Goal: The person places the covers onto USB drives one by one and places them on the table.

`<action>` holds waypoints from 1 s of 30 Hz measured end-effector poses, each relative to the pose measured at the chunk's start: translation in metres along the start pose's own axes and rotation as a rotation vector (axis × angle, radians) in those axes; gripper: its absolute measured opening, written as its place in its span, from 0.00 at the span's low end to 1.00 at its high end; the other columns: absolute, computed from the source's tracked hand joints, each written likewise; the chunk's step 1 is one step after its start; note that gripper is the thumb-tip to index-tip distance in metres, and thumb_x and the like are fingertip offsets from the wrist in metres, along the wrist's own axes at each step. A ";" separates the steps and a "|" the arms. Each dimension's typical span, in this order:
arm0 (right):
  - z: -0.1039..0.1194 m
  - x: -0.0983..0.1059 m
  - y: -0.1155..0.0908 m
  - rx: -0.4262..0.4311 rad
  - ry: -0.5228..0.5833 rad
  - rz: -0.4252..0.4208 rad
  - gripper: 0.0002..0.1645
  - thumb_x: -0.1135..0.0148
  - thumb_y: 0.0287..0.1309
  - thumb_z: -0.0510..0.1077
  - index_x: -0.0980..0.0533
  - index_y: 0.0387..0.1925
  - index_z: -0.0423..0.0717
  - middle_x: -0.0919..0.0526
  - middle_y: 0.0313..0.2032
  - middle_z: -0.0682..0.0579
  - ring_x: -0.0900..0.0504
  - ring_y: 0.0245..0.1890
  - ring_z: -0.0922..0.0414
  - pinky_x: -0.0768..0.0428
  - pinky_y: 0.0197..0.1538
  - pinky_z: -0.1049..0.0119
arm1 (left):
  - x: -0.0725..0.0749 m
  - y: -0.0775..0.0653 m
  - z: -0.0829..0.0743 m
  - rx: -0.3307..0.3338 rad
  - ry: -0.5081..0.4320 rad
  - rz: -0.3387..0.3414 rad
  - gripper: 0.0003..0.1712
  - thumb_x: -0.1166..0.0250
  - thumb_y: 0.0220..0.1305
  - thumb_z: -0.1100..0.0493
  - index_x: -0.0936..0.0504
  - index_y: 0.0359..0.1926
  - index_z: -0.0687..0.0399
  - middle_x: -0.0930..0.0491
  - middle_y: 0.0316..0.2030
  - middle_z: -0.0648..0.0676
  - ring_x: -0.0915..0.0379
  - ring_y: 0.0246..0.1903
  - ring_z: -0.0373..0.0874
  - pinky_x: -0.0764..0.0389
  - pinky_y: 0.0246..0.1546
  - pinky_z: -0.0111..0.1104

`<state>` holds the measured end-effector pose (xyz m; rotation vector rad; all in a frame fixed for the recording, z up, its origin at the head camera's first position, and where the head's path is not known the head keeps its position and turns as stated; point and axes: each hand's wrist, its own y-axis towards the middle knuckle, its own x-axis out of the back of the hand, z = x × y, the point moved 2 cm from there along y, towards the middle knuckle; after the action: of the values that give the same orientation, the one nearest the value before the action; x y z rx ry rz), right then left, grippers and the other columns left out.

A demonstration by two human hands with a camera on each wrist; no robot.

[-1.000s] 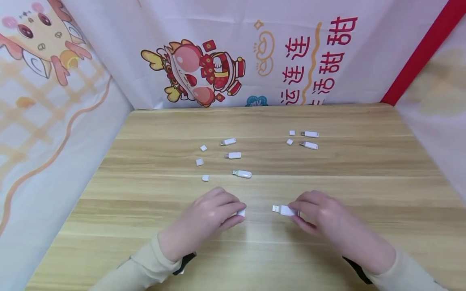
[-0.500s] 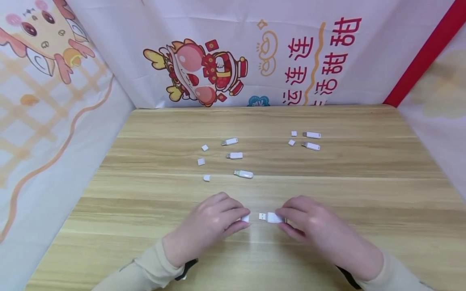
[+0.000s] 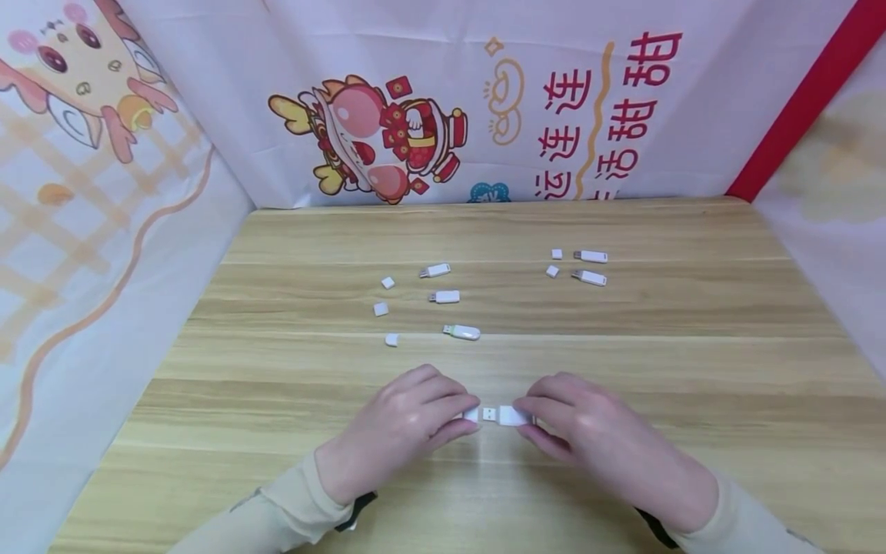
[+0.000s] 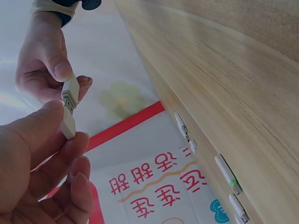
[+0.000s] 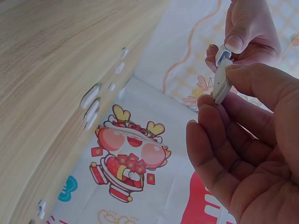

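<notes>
Above the near part of the table, my left hand point(image 3: 404, 419) pinches a small white cap point(image 3: 472, 415) between thumb and fingers. Facing it, my right hand point(image 3: 591, 423) grips a white USB stick point(image 3: 511, 415) by its body, with the metal plug pointing left at the cap. Only a narrow gap shows between plug and cap in the head view. From the left wrist, the cap point(image 4: 68, 125) and the stick point(image 4: 71, 86) line up end to end. In the right wrist view the plug end of the stick point(image 5: 221, 87) is right at the cap's mouth.
Behind my hands on the wooden table point(image 3: 692, 385) lie more uncapped USB sticks: one with a green band point(image 3: 461, 332), two white ones at centre, and a pair point(image 3: 591, 257) at back right. Loose caps point(image 3: 381, 308) lie left of them. A printed cloth point(image 3: 519, 100) hangs behind.
My right hand has brought the USB stick leftward and slightly nearer to me, while my left hand has shifted a little right with the cap. The gap between them has narrowed.
</notes>
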<state>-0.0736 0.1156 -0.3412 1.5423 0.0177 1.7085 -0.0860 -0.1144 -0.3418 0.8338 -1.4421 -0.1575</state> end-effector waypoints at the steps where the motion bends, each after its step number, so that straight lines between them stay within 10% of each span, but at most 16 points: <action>1: 0.000 0.000 0.000 -0.006 0.002 0.006 0.09 0.32 0.62 0.47 0.15 0.36 0.44 0.17 0.35 0.55 0.20 0.34 0.62 0.17 0.38 0.71 | 0.000 0.000 0.000 -0.001 -0.002 0.000 0.11 0.27 0.58 0.57 0.13 0.40 0.57 0.16 0.35 0.47 0.24 0.36 0.39 0.22 0.41 0.24; 7: 0.000 -0.001 0.001 0.002 0.006 -0.005 0.20 0.46 0.70 0.53 0.15 0.36 0.43 0.17 0.35 0.55 0.20 0.34 0.62 0.17 0.37 0.71 | 0.000 0.003 0.000 -0.006 -0.006 0.008 0.11 0.27 0.58 0.57 0.13 0.40 0.56 0.16 0.35 0.47 0.24 0.35 0.38 0.23 0.40 0.23; 14: 0.000 -0.001 0.003 0.005 0.001 -0.019 0.13 0.22 0.46 0.38 0.15 0.36 0.44 0.17 0.34 0.55 0.20 0.33 0.62 0.18 0.36 0.73 | -0.002 0.004 -0.001 -0.014 0.007 0.020 0.12 0.27 0.57 0.56 0.13 0.41 0.56 0.16 0.35 0.46 0.25 0.35 0.38 0.23 0.39 0.23; 30: -0.001 -0.001 0.003 0.003 0.000 -0.019 0.10 0.24 0.50 0.40 0.16 0.36 0.44 0.17 0.34 0.56 0.20 0.34 0.63 0.18 0.37 0.72 | -0.006 0.012 -0.002 -0.044 0.014 0.014 0.09 0.29 0.61 0.55 0.13 0.40 0.55 0.17 0.35 0.45 0.26 0.34 0.38 0.24 0.39 0.23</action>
<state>-0.0765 0.1136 -0.3409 1.5392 0.0345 1.6944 -0.0899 -0.1013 -0.3392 0.7873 -1.4263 -0.1713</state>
